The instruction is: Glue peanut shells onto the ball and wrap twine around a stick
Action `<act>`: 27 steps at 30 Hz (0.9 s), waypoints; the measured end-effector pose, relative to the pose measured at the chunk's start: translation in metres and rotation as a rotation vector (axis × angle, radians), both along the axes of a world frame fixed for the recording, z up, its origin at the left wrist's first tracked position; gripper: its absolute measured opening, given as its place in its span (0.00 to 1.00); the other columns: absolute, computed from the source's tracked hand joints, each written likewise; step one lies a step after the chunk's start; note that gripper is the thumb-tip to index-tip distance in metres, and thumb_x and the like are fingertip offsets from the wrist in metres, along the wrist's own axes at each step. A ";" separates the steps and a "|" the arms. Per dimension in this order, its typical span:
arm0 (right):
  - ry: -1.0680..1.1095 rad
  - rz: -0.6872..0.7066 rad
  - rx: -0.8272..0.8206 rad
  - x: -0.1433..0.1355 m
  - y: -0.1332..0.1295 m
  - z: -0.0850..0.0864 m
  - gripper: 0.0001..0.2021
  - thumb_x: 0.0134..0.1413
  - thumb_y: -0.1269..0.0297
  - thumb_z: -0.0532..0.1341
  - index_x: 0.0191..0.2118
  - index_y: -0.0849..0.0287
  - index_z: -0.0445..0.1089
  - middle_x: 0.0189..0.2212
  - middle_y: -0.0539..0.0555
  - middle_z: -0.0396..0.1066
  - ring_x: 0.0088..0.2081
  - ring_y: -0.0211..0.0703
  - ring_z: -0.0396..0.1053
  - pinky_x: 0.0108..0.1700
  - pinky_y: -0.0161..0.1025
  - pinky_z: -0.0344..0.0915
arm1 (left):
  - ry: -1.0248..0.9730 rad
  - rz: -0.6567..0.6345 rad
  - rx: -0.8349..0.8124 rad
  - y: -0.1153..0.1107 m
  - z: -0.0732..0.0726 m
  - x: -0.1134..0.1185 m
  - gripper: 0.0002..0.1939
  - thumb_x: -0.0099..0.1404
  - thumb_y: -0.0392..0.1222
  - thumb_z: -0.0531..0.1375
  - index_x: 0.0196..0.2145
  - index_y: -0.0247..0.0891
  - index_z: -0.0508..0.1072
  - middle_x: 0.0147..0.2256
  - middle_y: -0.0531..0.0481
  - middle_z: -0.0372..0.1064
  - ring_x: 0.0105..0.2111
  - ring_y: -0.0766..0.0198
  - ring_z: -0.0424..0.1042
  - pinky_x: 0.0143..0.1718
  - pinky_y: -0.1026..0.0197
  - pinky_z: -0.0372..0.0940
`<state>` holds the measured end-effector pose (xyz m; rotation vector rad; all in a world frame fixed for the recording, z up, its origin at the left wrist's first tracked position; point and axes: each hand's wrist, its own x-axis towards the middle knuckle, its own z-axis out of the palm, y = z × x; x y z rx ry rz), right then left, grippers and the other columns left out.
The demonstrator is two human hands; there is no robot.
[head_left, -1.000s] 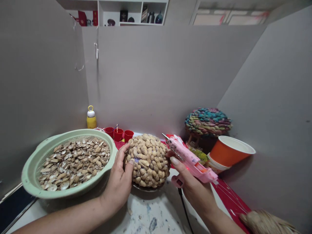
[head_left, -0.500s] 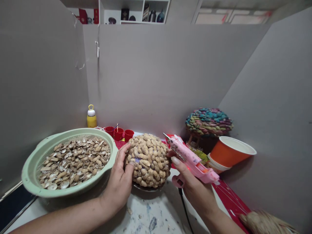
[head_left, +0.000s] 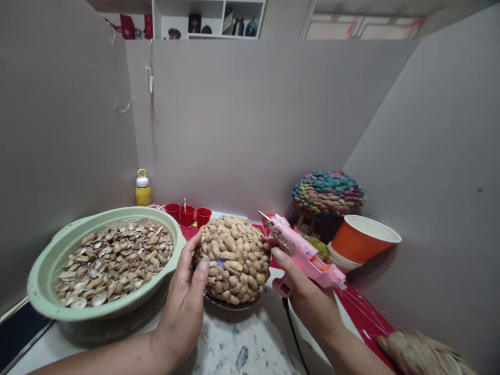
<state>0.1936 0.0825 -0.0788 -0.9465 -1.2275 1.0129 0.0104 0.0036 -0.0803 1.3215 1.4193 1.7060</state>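
A rounded dome covered in peanut shells [head_left: 234, 258] sits on a dark dish on the table, with a small purple patch showing on its left side. My left hand [head_left: 187, 286] rests against the dome's left side, thumb and fingers apart. In my right hand [head_left: 304, 286] is a pink glue gun [head_left: 302, 250], its metal tip pointing up and left above the dome's right edge. Fingertips of that hand reach the dome's right side. Left of the dome, a green colander [head_left: 39, 281] holds many loose shell pieces [head_left: 117, 260].
Red cups [head_left: 187, 214] and a yellow bottle [head_left: 143, 194] stand behind. A colourful braided dome [head_left: 328, 192] is at the back right, near orange paper tubs [head_left: 363, 239]. The gun's black cable [head_left: 292, 328] runs towards the front edge. Grey partitions enclose the table.
My left hand has eased slightly away from the dome, its fingers less pressed on it. The whole view has shifted a little. The glue gun stays in my right hand.
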 end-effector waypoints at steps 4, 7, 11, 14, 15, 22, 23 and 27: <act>0.038 0.016 -0.058 0.000 -0.001 0.002 0.16 0.41 0.54 0.71 0.34 0.58 0.72 0.24 0.48 0.66 0.21 0.34 0.56 0.17 0.30 0.57 | 0.010 -0.014 -0.017 -0.002 -0.001 0.000 0.24 0.71 0.52 0.48 0.62 0.48 0.57 0.64 0.49 0.53 0.65 0.57 0.49 0.66 0.47 0.42; 0.006 0.016 -0.071 0.000 -0.001 0.004 0.17 0.42 0.51 0.70 0.31 0.58 0.71 0.21 0.47 0.64 0.20 0.35 0.56 0.18 0.31 0.58 | -0.004 -0.030 -0.023 -0.005 0.003 -0.001 0.24 0.70 0.54 0.48 0.61 0.50 0.58 0.64 0.50 0.55 0.65 0.56 0.50 0.65 0.45 0.43; -0.046 0.008 -0.078 0.000 -0.003 0.010 0.20 0.43 0.47 0.69 0.35 0.59 0.73 0.30 0.52 0.70 0.23 0.36 0.59 0.22 0.33 0.61 | 0.012 -0.018 0.016 -0.015 0.017 -0.005 0.23 0.69 0.55 0.49 0.59 0.51 0.62 0.62 0.48 0.59 0.63 0.54 0.55 0.63 0.43 0.51; -0.064 0.003 -0.098 -0.001 -0.005 0.014 0.25 0.42 0.44 0.68 0.41 0.59 0.74 0.36 0.55 0.72 0.24 0.36 0.59 0.22 0.33 0.60 | -0.004 0.014 0.076 -0.025 0.029 -0.013 0.21 0.68 0.54 0.53 0.56 0.50 0.66 0.59 0.47 0.63 0.60 0.53 0.61 0.58 0.47 0.61; -0.068 0.000 -0.108 -0.001 -0.005 0.016 0.26 0.41 0.43 0.68 0.42 0.59 0.74 0.36 0.55 0.72 0.24 0.36 0.59 0.23 0.34 0.60 | -0.011 0.025 0.087 -0.028 0.031 -0.016 0.20 0.67 0.54 0.55 0.55 0.49 0.67 0.58 0.47 0.65 0.58 0.53 0.63 0.56 0.50 0.64; -0.031 0.000 -0.136 -0.002 -0.006 0.023 0.25 0.41 0.44 0.68 0.39 0.59 0.74 0.31 0.53 0.71 0.27 0.38 0.61 0.25 0.35 0.60 | 0.197 0.101 0.151 -0.040 0.036 -0.041 0.05 0.62 0.44 0.63 0.34 0.43 0.78 0.37 0.50 0.77 0.41 0.62 0.75 0.42 0.66 0.71; -0.013 0.012 -0.121 -0.002 -0.006 0.025 0.23 0.41 0.45 0.69 0.38 0.59 0.74 0.30 0.52 0.70 0.26 0.38 0.60 0.24 0.34 0.59 | 0.235 0.078 0.160 -0.040 0.035 -0.041 0.04 0.62 0.43 0.63 0.32 0.43 0.78 0.35 0.50 0.77 0.39 0.62 0.75 0.40 0.66 0.72; 0.046 0.056 -0.019 -0.003 -0.006 0.030 0.17 0.42 0.53 0.69 0.36 0.58 0.73 0.26 0.50 0.68 0.22 0.35 0.56 0.20 0.34 0.54 | 0.409 -0.024 0.225 -0.038 0.030 -0.038 0.03 0.61 0.37 0.63 0.29 0.42 0.76 0.31 0.51 0.75 0.35 0.63 0.74 0.36 0.67 0.71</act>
